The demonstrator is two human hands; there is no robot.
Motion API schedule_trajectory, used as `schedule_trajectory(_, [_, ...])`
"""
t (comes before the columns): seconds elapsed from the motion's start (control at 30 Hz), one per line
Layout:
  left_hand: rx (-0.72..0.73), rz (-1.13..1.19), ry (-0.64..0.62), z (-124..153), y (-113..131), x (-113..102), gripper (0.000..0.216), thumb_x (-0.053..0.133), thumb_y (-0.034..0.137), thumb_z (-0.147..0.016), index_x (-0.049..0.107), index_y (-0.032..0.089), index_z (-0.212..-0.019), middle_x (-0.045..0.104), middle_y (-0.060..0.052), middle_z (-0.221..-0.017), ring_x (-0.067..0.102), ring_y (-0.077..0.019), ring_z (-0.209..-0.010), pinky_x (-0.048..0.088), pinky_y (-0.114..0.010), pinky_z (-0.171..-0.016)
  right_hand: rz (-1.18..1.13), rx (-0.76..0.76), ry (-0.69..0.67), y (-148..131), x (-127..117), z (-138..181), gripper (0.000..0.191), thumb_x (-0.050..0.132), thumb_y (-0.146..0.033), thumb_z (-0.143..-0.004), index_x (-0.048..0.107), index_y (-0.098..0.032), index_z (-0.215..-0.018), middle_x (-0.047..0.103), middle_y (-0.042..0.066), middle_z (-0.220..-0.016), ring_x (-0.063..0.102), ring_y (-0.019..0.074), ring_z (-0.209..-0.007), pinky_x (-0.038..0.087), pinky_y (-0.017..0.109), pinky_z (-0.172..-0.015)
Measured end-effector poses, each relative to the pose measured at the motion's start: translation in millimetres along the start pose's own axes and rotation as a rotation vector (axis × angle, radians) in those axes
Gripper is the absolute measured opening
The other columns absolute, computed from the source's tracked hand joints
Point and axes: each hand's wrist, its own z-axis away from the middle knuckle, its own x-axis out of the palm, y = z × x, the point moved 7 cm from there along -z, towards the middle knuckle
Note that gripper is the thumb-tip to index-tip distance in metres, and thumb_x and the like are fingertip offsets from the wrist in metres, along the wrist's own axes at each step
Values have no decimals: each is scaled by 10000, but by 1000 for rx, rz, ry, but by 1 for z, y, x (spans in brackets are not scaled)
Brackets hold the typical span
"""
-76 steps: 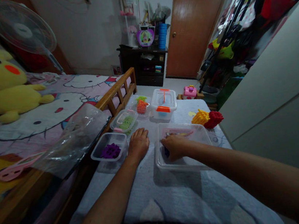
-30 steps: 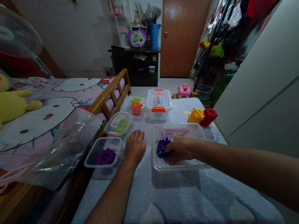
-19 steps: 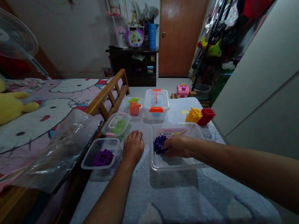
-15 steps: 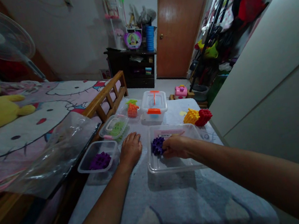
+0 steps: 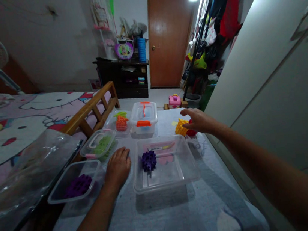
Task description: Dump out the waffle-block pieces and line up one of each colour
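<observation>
My right hand (image 5: pixel 200 121) is open, thumb and fingers apart, over a yellow knobby toy piece (image 5: pixel 180 128) and a partly covered red piece (image 5: pixel 191 131) at the table's right side. Whether it touches them, I cannot tell. A dark purple toy piece (image 5: pixel 149 161) lies inside the large clear plastic bin (image 5: pixel 187 164), towards its left wall. My left hand (image 5: pixel 118 165) rests flat on the cloth, fingers stretched out, between that bin and a small clear container (image 5: pixel 94 165) with purple pieces (image 5: pixel 78 185) in it.
Behind my left hand stand a clear container with green pieces (image 5: pixel 102 145) and one with an orange piece (image 5: pixel 121 123). A lidded clear box with orange latches (image 5: pixel 143 123) stands beyond the bin. A wooden bed rail (image 5: pixel 93 110) borders the left; a pale cabinet (image 5: pixel 251 80) the right.
My right hand has let go of the dark purple piece in the bin and moved right and away to the yellow and red pieces. My left hand stays flat. The view has shifted.
</observation>
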Motion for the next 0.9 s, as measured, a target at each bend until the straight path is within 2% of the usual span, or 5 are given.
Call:
schedule_trajectory(0.07, [-1,-3,7,0,-1,0,392,421,200,-916,653,115,-1220,646,-177,-1316,583,-289,-1254,432,-437,-1101,195,61,-53,25,21,-17,779,754,-318,-757,462,-121,-1452,505,210,-1481,426,371,-1383,329,499,-1126])
schedule_trajectory(0.17, [-7,0,13,0,-1,-1,384,431,197,-905,657,128,-1208,654,-167,-1306,586,-278,-1255,430,-426,-1108,328,86,-121,43,53,-35,1088,808,-411,-684,251,-113,-1569,371,236,-1577,263,401,-1478,214,544,-1168])
schedule_trajectory(0.3, [-18,1,0,0,-2,-1,385,436,198,-898,657,141,-1208,652,-154,-1316,590,-275,-1248,432,-419,-1106,373,91,-202,50,77,-47,1282,849,-409,-596,110,-124,-1604,378,250,-1568,237,414,-1486,149,562,-1174])
schedule_trajectory(0.57, [-22,39,1,0,-2,0,373,444,215,-903,659,147,-1200,653,-162,-1310,583,-288,-1252,430,-442,-1103,358,25,-223,43,79,-52,1124,810,-234,-632,203,-115,-1570,618,219,-1367,455,387,-1338,247,520,-1109])
schedule_trajectory(0.9, [-21,41,-1,0,-2,-1,378,434,209,-915,656,127,-1210,643,-168,-1321,574,-289,-1256,427,-445,-1104,327,-6,-173,47,87,-57,950,761,-151,-651,343,-125,-1504,641,214,-1310,537,390,-1241,323,453,-1038])
